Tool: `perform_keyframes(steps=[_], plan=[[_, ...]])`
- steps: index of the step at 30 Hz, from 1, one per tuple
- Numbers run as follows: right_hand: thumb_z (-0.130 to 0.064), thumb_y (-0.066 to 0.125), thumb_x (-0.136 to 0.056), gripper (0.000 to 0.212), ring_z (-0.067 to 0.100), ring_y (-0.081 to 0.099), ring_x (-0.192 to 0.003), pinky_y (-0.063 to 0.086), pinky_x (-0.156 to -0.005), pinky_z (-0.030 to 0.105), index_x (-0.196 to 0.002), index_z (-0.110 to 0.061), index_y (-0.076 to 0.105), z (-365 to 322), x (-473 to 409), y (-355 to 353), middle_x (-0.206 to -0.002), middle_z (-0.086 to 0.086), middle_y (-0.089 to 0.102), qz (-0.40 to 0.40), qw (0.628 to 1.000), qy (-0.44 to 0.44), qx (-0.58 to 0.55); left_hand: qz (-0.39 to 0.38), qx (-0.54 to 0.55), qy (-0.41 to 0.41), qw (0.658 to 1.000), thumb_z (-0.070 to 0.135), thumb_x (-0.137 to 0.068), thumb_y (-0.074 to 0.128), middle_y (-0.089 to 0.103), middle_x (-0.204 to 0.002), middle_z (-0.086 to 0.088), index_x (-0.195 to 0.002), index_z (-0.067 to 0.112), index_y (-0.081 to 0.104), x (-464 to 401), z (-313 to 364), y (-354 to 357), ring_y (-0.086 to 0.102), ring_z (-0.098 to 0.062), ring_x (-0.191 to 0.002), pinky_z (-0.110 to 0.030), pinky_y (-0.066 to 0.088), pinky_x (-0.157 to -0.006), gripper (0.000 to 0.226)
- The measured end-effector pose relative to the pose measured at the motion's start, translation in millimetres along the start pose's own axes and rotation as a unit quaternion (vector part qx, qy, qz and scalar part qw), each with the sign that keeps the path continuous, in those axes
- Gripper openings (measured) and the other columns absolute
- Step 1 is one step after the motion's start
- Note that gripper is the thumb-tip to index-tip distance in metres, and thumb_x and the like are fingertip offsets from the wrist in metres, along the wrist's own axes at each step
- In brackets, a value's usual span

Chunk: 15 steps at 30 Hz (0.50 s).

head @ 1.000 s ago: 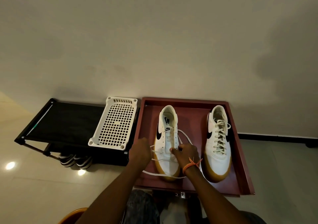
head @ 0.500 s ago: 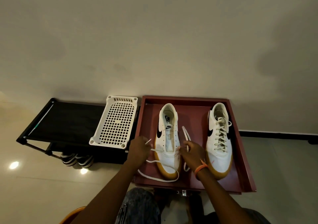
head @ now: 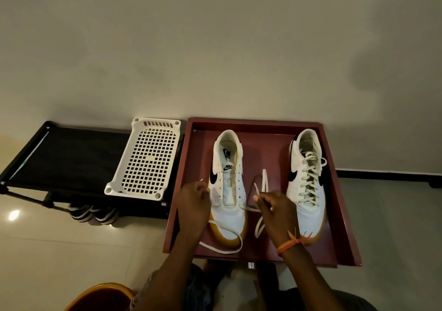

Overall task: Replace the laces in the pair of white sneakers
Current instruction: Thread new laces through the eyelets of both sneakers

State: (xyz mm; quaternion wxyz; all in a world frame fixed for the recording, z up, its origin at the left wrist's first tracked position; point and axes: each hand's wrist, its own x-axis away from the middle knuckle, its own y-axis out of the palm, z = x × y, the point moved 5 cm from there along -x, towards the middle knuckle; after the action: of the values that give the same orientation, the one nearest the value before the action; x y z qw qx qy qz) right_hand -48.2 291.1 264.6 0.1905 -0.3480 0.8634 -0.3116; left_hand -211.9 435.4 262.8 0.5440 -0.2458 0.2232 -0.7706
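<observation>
White leather and gum soles are sitting in front of you: 2 sneakers are resting toe-toward-you inside a maroon tray (head: 344,215). You are working on the left sneaker (head: 228,191), whose eyelets are standing bare along most of the tongue, while the right sneaker (head: 307,186) is lying fully laced near the tray's right wall.

Your left hand (head: 195,203) is hovering just beside the left sneaker's outer edge, its fingers curling round 1 end of the white lace (head: 222,248), whose tip is poking up above your knuckles. Lower down, that lace is crossing the sneaker's toe and looping over the tray floor near the front rim.

Your right hand (head: 275,209), wearing an orange wrist thread (head: 290,243), is sitting between the 2 sneakers, its fingers pinching the other lace end, which is rising in a narrow loop above them and trailing down beside your palm.

Left of the tray, a white perforated basket (head: 146,165) is lying on a black rack (head: 67,157), with 2 striped shoes (head: 93,214) tucked under it on the tiled floor (head: 59,251).
</observation>
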Motion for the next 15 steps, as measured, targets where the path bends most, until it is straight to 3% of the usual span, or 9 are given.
perform_keyframes(steps=[2, 5, 7, 9, 12, 15], plan=[[-0.025, 0.065, -0.09, 0.019, 0.01, 0.05, -0.082, 0.04, -0.073, 0.015, -0.076, -0.014, 0.071, -0.9, 1.1, 9.1, -0.094, -0.003, 0.049, 0.023, 0.999, -0.027, 0.037, -0.036, 0.04, -0.033, 0.998, 0.008, -0.087, 0.07, 0.066, -0.075, 0.012, -0.084, 0.02, 0.073, 7.3, -4.8, 9.0, 0.062, -0.002, -0.072, -0.028, 0.051, -0.073, 0.012], [-0.026, 0.049, -0.093, 0.031, 0.011, 0.059, -0.091, 0.038, -0.085, 0.005, -0.099, -0.007, 0.073, -3.5, 1.7, 15.6, -0.105, 0.003, 0.06, 0.004, 0.997, -0.076, 0.004, -0.057, 0.071, -0.055, 0.994, 0.006, -0.082, 0.075, 0.068, -0.081, 0.013, -0.096, 0.015, 0.077, 6.9, -4.7, 18.4, 0.063, 0.001, -0.077, -0.024, 0.051, -0.077, 0.017], [-0.015, 0.047, -0.092, 0.037, 0.01, 0.063, -0.091, 0.044, -0.084, 0.005, -0.121, -0.007, 0.068, -6.8, -0.4, 19.2, -0.104, 0.005, 0.068, -0.021, 0.996, -0.087, -0.029, -0.06, 0.059, -0.068, 0.994, 0.005, -0.081, 0.076, 0.071, -0.084, 0.012, -0.096, 0.018, 0.078, -0.9, -5.4, 21.2, 0.064, 0.004, -0.076, -0.019, 0.051, -0.074, 0.02], [-0.007, 0.05, -0.09, 0.04, 0.006, 0.062, -0.09, 0.045, -0.082, 0.005, -0.127, -0.008, 0.064, -11.5, -6.8, 22.1, -0.103, 0.006, 0.07, -0.036, 0.994, -0.083, -0.054, -0.072, 0.064, -0.082, 0.992, 0.005, -0.079, 0.078, 0.074, -0.084, 0.01, -0.088, 0.026, 0.076, -9.6, -8.1, 21.2, 0.065, 0.005, -0.068, -0.013, 0.05, -0.065, 0.023], [-0.025, 0.05, -0.096, 0.038, 0.005, 0.058, -0.079, 0.046, -0.071, 0.012, -0.128, -0.011, 0.062, -15.7, -18.2, 34.9, -0.088, 0.002, 0.065, -0.059, 0.991, -0.101, -0.064, -0.098, 0.046, -0.092, 0.99, 0.005, -0.077, 0.08, 0.074, -0.081, 0.007, -0.079, 0.032, 0.072, -18.7, -9.9, 23.8, 0.065, -0.005, -0.06, -0.023, 0.052, -0.059, 0.028], [-0.031, 0.047, -0.096, 0.04, 0.005, 0.061, -0.082, 0.049, -0.072, 0.011, -0.128, -0.012, 0.063, -16.1, -19.9, 37.9, -0.09, -0.004, 0.066, -0.062, 0.988, -0.12, -0.074, -0.12, 0.003, -0.079, 0.99, 0.004, -0.076, 0.08, 0.071, -0.078, 0.011, -0.08, 0.03, 0.074, -25.4, -7.2, 23.8, 0.068, -0.002, -0.074, -0.018, 0.054, -0.066, 0.027]])
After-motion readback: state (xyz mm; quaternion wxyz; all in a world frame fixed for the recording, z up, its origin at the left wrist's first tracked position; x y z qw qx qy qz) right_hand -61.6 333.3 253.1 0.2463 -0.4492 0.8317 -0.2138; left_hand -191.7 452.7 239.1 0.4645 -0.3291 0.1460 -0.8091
